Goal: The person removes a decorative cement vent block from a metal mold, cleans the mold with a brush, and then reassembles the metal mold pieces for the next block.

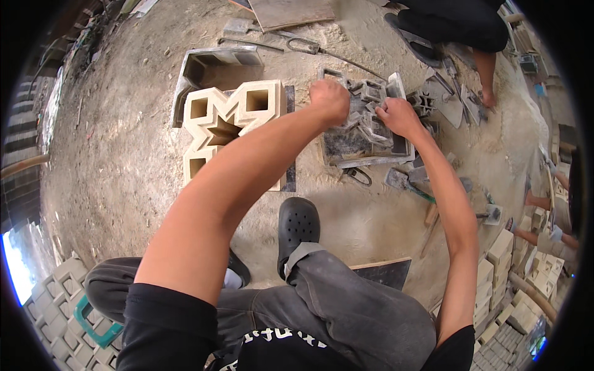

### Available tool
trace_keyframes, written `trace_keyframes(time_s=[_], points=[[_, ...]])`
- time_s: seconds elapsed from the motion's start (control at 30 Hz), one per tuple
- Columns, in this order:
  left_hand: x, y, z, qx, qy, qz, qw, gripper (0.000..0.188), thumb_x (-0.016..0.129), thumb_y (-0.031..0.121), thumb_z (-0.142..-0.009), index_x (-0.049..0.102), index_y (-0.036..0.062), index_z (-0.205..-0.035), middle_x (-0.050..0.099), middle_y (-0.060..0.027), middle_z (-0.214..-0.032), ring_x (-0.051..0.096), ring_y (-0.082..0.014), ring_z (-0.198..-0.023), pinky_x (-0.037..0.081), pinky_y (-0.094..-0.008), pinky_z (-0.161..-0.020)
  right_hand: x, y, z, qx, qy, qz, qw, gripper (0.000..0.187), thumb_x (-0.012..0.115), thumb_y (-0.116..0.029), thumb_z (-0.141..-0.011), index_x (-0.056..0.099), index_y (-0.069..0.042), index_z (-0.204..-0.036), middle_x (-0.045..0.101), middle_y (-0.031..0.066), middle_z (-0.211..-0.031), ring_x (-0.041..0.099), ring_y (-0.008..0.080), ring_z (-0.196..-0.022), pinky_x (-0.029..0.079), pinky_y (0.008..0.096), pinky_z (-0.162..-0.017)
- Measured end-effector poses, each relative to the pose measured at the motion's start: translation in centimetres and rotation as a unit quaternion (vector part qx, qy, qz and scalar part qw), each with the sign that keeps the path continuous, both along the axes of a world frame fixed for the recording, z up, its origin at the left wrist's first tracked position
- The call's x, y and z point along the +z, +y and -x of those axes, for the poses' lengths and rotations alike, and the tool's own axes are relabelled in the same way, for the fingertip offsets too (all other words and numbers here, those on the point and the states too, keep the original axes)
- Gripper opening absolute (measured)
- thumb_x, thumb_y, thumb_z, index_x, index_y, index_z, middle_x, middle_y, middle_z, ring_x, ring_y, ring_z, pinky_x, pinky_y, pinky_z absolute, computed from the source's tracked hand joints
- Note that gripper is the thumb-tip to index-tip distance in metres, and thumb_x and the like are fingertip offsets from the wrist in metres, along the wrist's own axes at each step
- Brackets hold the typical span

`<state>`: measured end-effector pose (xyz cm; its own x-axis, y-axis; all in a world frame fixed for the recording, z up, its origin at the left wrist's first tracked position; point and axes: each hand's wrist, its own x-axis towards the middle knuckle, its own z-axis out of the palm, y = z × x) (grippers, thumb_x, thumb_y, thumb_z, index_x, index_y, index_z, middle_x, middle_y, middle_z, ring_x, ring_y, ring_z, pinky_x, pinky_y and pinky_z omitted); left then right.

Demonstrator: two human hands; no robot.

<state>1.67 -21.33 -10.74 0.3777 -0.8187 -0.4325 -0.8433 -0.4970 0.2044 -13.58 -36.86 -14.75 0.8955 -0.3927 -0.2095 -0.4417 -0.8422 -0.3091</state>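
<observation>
A grey metal block mould (339, 153), caked with pale dust, lies on the ground in front of me with several angular core pieces (370, 93) inside. My left hand (330, 102) is closed in a fist over the mould's left side; whatever its fingers hold is hidden. On the other side, my right hand (399, 116) is closed, thumb and fingers bent against a core piece of the mould. Left of the mould stands a cream cast block (270, 93) with square openings and a star-shaped hole, partly covered by my left forearm. It rests on a dark base plate (290, 179).
An angled mould side (216, 55) stands behind the block. Trowels (451, 106) and a long bar (352, 62) lie beyond the mould; a green-handled scraper (402, 180) lies nearer. Another person (461, 25) crouches at upper right. Cast blocks are stacked at lower right (495, 266) and lower left (59, 303).
</observation>
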Motion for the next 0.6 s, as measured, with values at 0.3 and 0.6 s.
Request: trace_keyframes(time_s=[0.3, 0.6], points=[[-7.4, -0.1, 2.0, 0.084, 0.034, -0.052, 0.995, 0.023, 0.059, 0.012, -0.085, 0.074, 0.0037, -0.1, 0.071, -0.0146, -0.109, 0.07, -0.0309, -0.099, 0.057, -0.0382, -0.081, -0.6, 2.0, -2.4, 0.078, 0.246, 0.12, 0.958, 0.014, 0.064, -0.01, -0.081, 0.073, -0.002, -0.087, 0.071, 0.0195, -0.096, 0.069, 0.0365, -0.092, 0.056, 0.0442, -0.076], [-11.9, 0.3, 6.3, 0.288, 0.037, -0.017, 0.957, 0.021, 0.061, 0.016, -0.088, 0.073, 0.0032, -0.1, 0.069, -0.0174, -0.113, 0.068, -0.0312, -0.103, 0.056, -0.0378, -0.085, -1.1, 6.1, -3.4, 0.017, 0.299, 0.105, 0.948, 0.024, 0.057, -0.01, -0.086, 0.075, -0.004, -0.101, 0.07, 0.0171, -0.11, 0.069, 0.0336, -0.101, 0.057, 0.0428, -0.081]])
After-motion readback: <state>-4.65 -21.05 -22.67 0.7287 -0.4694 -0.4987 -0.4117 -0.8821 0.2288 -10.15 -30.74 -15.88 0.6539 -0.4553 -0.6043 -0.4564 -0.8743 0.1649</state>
